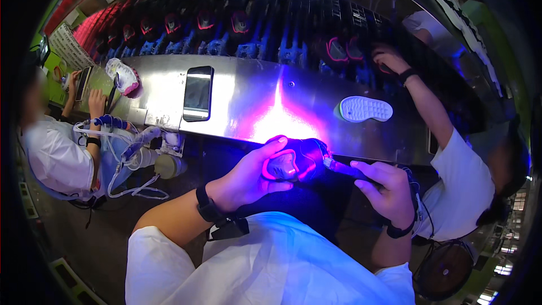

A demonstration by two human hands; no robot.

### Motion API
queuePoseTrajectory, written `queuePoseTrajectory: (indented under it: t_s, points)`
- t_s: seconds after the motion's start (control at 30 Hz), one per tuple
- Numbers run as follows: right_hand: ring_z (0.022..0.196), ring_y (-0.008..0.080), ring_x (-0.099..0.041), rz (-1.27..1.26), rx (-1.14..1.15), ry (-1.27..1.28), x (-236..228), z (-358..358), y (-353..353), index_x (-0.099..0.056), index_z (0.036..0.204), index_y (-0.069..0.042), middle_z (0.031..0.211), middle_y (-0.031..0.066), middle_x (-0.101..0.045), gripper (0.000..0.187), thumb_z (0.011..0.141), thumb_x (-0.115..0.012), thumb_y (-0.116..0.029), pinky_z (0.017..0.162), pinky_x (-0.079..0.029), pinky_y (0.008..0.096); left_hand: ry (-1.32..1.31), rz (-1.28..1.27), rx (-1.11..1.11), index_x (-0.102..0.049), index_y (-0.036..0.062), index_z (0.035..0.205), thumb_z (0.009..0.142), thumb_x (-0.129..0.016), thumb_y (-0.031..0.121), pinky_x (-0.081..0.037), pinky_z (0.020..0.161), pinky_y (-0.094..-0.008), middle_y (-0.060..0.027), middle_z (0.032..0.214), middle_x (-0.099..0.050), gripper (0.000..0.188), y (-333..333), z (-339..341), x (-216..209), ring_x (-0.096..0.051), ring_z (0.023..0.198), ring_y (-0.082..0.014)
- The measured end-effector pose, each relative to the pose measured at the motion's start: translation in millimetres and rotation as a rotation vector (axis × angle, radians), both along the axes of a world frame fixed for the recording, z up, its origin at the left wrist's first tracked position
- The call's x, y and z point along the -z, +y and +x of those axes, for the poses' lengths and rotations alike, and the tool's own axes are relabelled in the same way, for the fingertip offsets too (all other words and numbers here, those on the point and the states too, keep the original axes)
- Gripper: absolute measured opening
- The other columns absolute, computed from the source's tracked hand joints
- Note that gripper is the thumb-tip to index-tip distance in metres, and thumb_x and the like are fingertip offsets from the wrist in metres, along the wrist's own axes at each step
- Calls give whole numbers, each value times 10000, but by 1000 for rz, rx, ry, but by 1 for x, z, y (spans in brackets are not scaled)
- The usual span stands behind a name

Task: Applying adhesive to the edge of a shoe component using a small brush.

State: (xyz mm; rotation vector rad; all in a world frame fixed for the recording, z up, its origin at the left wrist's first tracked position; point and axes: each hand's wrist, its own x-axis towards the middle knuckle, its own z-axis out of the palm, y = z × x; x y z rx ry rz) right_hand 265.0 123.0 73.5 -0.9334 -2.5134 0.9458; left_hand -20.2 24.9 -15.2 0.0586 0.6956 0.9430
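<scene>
My left hand (248, 175) is wrapped round a dark shoe upper (305, 149), its thumb on top and fingers below. The opening of the upper faces me and its rim glows pink under violet light. In my right hand (387, 189) is a slim dark-handled brush (349, 170). Its pale tip is against or very close to the right end of the upper; the glare hides the exact contact. The upper is held just off the near edge of the metal table, above my lap.
On the metal bench (161, 87) lie a black phone (197, 93) and a white shoe sole (366, 109). Beyond runs a dark conveyor (271, 25) carrying several uppers. A co-worker's arm (423, 99) reaches in at right; another person (62, 155) sits at left beside looped tubes (121, 164).
</scene>
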Motion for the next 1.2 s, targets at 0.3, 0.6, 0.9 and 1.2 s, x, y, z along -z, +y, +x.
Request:
queuePoseTrajectory:
  t_s: [0.3,0.6,0.9,1.2]
  points:
    - [546,178,-486,31,58,29,8,-7,36,-721,1286,-99,709,74,-573,448,845,-783,-58,536,-398,326,-465,-249,-79,-537,17,1375,1054,-506,500,-673,725,-363,-292,1195,-649,580,24,3,19,-736,865,-342]
    - [584,143,-528,49,19,31,9,-13,72,-731,1265,-85,766,70,-618,457,818,-783,-8,553,-411,278,-770,-360,-58,-546,-26,1334,1042,-515,522,-677,666,-340,-309,1098,-666,622,44,8,20,-739,833,-354]
    - [622,152,-542,54,28,159,37,-17,47,-732,1248,-56,783,61,-619,434,819,-797,-45,578,-429,296,-933,-381,-69,-546,14,1385,983,-573,487,-574,525,-231,-348,1187,-605,621,19,16,9,-675,709,-268]
    - [609,196,-576,63,79,225,66,-7,14,-745,1218,-68,783,74,-649,396,825,-798,-85,590,-463,319,-972,-280,-159,-411,-10,1486,975,-597,575,-585,540,-233,-374,1260,-549,799,-9,30,-1,-678,782,-269]
